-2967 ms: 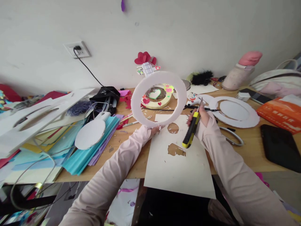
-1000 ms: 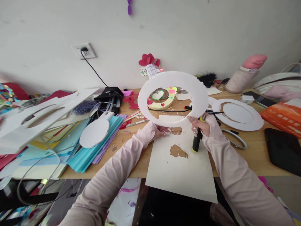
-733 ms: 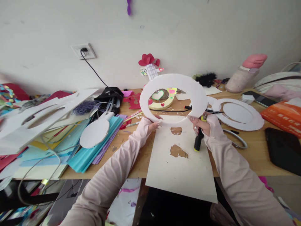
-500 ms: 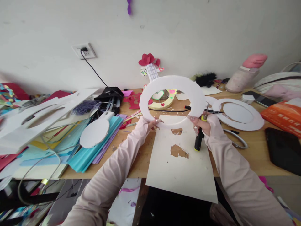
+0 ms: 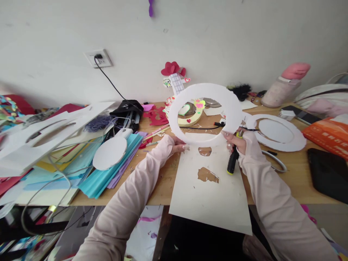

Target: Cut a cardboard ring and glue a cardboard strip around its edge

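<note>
I hold a white foam ring up over the desk, tilted toward me. My left hand pinches its lower left rim. My right hand grips a black and yellow utility knife, blade end up, while its fingertips also touch the ring's lower right rim. Under both hands lies a white card sheet with ragged holes cut through it. Through the ring I see a yellow ring decorated with hearts.
A second white ring with its cut-out disc lies at the right, by a metal hoop, a black pad and an orange box. At the left are stacked coloured papers, a white disc and foam boards.
The ring has turned in my hands and shifted slightly right. My left hand regripped along its lower rim. Three seconds ago my right hand held the knife clear of the ring.
</note>
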A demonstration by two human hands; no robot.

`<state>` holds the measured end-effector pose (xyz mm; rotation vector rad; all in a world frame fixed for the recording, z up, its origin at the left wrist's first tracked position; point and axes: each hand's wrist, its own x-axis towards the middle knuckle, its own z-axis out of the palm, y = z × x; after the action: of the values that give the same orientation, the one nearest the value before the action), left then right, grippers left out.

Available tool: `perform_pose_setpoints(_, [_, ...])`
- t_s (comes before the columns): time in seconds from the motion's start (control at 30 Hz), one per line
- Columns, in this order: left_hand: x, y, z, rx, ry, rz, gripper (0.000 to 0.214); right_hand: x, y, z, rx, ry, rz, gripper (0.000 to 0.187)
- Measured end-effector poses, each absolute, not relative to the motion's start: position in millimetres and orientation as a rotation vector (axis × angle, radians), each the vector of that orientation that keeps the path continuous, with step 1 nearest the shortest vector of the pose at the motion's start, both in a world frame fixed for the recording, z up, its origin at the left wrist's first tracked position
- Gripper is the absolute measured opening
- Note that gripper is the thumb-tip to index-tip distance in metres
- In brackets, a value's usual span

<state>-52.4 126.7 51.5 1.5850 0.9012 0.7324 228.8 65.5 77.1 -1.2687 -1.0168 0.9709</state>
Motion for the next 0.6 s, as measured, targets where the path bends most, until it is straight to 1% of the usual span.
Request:
perform_pose_setpoints(0.13, [-53, 124, 49, 1.601, 0.97, 0.812, 0.057, 231, 69, 74, -1.283, -0.999, 1.011, 0.063])
perform_pose_setpoints(0.3, [-55, 123, 50, 1.613, 0.829, 0.674, 0.051, 238, 70, 84, -1.374, -1.018, 1.15, 0.067])
perform_pose_setpoints(0.37, [-59, 126, 52, 1.629, 0.823, 0.697, 0.05, 242, 71, 87, -1.389, -1.037, 1.225, 0.07])
perform_pose_setpoints(0.4, [-61, 128, 54, 1.631, 0.831, 0.722, 0.052, 243, 71, 87, -1.389, -1.037, 1.25, 0.071])
perform_pose_setpoints(0.5, [-70, 134, 57, 1.576, 0.842, 0.828, 0.077, 244, 72, 85, -1.389, -1.023, 1.271, 0.07])
perform_pose_setpoints(0.53, [-73, 136, 57, 1.545, 0.85, 0.873, 0.079, 244, 72, 84, -1.384, -1.023, 1.265, 0.069])
perform_pose_setpoints(0.6, [-75, 139, 54, 1.483, 0.905, 0.983, 0.073, 244, 71, 83, -1.375, -1.052, 1.25, 0.067])
